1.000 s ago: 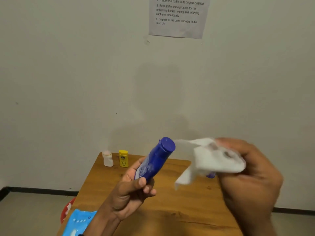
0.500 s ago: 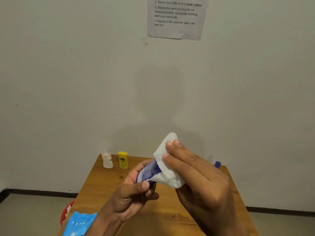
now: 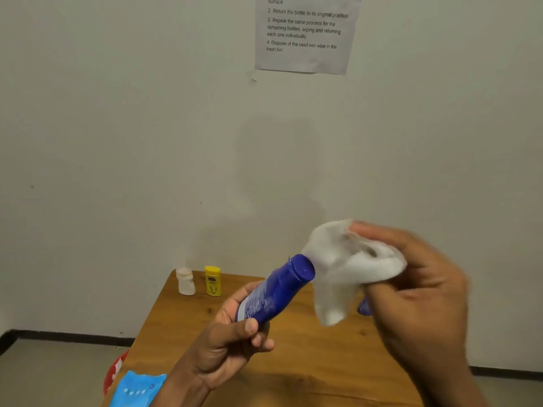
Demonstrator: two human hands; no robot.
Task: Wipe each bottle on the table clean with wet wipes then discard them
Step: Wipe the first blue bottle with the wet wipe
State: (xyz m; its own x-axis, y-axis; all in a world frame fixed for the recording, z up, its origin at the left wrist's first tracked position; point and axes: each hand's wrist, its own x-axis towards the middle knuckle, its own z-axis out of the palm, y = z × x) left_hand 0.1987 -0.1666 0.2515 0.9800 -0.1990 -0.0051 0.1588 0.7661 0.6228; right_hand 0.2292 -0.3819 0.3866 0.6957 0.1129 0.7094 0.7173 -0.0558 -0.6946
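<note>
In the head view, a dark blue plastic bottle (image 3: 277, 289) is gripped by the left hand (image 3: 232, 345), fingers curled round it, tilted up-right above the wooden worktop (image 3: 293, 362). A crumpled white wet wipe (image 3: 346, 268) is pinched by the blurred right hand (image 3: 420, 298), just beside the cap. A white bottle (image 3: 185, 281) and a yellow bottle (image 3: 212, 280) stand near the far edge.

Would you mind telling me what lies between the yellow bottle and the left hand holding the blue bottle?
In the head view, only bare wooden table lies between the yellow bottle and the left hand.

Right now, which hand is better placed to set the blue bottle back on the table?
Left. The left hand already grips the blue bottle above the table; the right hand is occupied holding the wet wipe.
</note>
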